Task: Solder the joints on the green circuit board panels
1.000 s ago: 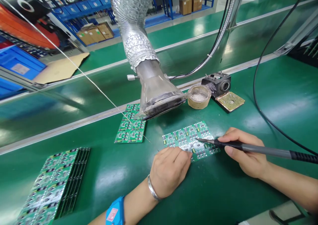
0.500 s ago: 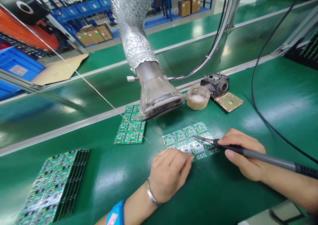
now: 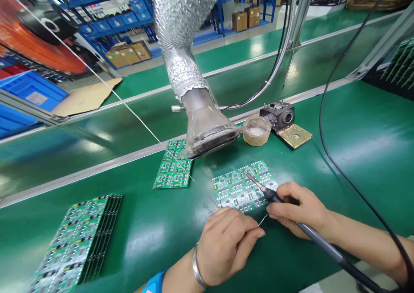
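Note:
My right hand [image 3: 300, 211] is wrapped round a soldering iron [image 3: 274, 197], its tip pointing to the upper left over a green circuit board panel [image 3: 234, 191]. Just in front of the panel's near edge, my left hand [image 3: 228, 243] is closed in a pinch on thin solder wire [image 3: 262, 220]. A short piece of this wire spans from the left fingertips to the right fingers; whether the right fingers grip its end I cannot tell. The panel lies flat, with small components in rows, and the iron covers part of it.
A fume extractor nozzle [image 3: 211, 131] hangs above another board panel [image 3: 171, 168]. Stacked boards [image 3: 73, 237] stand at the left. Behind the work are a round container [image 3: 256, 131] and an iron stand with sponge [image 3: 293, 133]. A black cable [image 3: 333, 155] loops at the right.
The iron and my right hand have moved down and left, towards my left hand. My left hand has shifted slightly right and down. Wire now shows between the hands. The camera view has shifted slightly.

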A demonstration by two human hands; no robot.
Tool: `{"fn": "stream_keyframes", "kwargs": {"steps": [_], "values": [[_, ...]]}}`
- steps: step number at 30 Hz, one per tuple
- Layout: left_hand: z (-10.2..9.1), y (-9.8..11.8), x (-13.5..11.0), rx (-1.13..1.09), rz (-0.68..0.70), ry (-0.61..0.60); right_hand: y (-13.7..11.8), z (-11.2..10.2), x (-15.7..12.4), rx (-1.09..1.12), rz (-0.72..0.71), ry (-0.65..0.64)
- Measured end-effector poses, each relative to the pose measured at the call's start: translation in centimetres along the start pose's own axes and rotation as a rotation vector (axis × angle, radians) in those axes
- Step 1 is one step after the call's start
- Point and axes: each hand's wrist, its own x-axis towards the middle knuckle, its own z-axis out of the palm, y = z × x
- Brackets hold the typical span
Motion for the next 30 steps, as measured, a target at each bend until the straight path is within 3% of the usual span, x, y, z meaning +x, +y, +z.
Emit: {"fn": "stream_keyframes", "kwargs": {"steps": [4,7,10,13,15,18,20,30], "values": [[-3.0,-1.8,0.7,0.268,0.144,-0.048,0.9,-1.0,0.1,-0.025,0.022,0.01],[-4.0,-1.6,0.5,0.231,0.033,-0.054,1.4,-2.0,0.5,0.078,0.094,0.044],[-2.8,-0.1,-0.7,0.001,-0.155,-0.138,1.8,-2.3,0.6,0.236,0.234,0.139],[-1.0,1.2,-1.8,-0.211,-0.215,-0.229,2.1,-1.9,0.2,0.374,0.435,0.262],[-0.6,1.2,-2.0,-0.212,-0.211,-0.146,2.2,-1.5,0.0,0.445,0.515,0.301],[-1.2,0.4,-1.6,-0.007,-0.163,0.059,2.3,-1.4,0.1,0.454,0.546,0.297],[-1.7,-0.2,-1.4,0.11,-0.13,0.122,2.2,-1.5,0.3,0.434,0.558,0.298],[-1.4,-0.9,-1.7,0.208,-0.097,0.13,2.2,-1.6,0.6,0.361,0.552,0.225]]}}
